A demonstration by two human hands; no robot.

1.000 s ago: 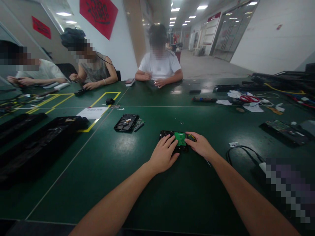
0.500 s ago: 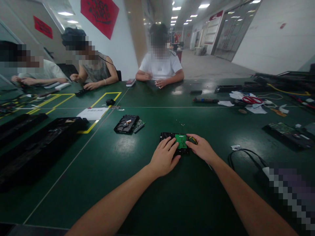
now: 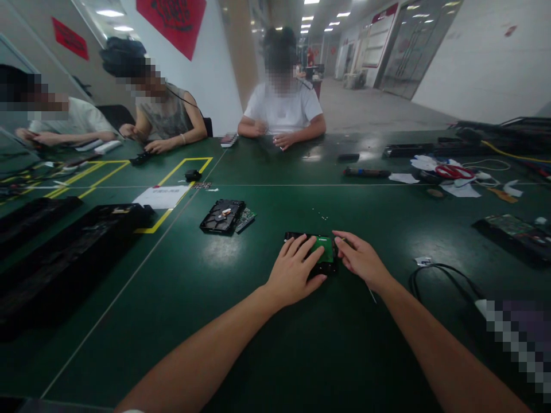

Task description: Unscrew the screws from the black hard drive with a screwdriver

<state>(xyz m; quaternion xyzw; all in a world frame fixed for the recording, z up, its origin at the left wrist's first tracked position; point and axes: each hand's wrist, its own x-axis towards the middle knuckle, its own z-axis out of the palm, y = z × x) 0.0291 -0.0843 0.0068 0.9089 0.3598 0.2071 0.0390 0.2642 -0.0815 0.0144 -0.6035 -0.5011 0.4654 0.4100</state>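
A hard drive [image 3: 293,235] lies flat on the green table in front of me, its green circuit board [image 3: 326,248] facing up. My left hand [image 3: 290,272] rests across it, fingers spread over the casing and the board's left part. At the drive's right edge, my right hand [image 3: 361,258] is closed around a screwdriver [image 3: 372,295]. Its thin metal shaft sticks out below the palm, toward me; the fingers hide most of the handle. Several tiny pale bits, probably screws [image 3: 323,217], are scattered just beyond the drive.
Left of my hands sit another hard drive [image 3: 221,216] and a loose circuit board [image 3: 245,220]. Long black housings [image 3: 73,258] line the left side. A cable [image 3: 413,281], a boxy device [image 3: 512,232] and tangled wires [image 3: 456,172] lie to the right. Three people sit across the table.
My right fingers have drawn slightly away from the circuit board to the drive's edge, and the screwdriver's handle is now more hidden. The left hand stays on the drive; the view has shifted a little.
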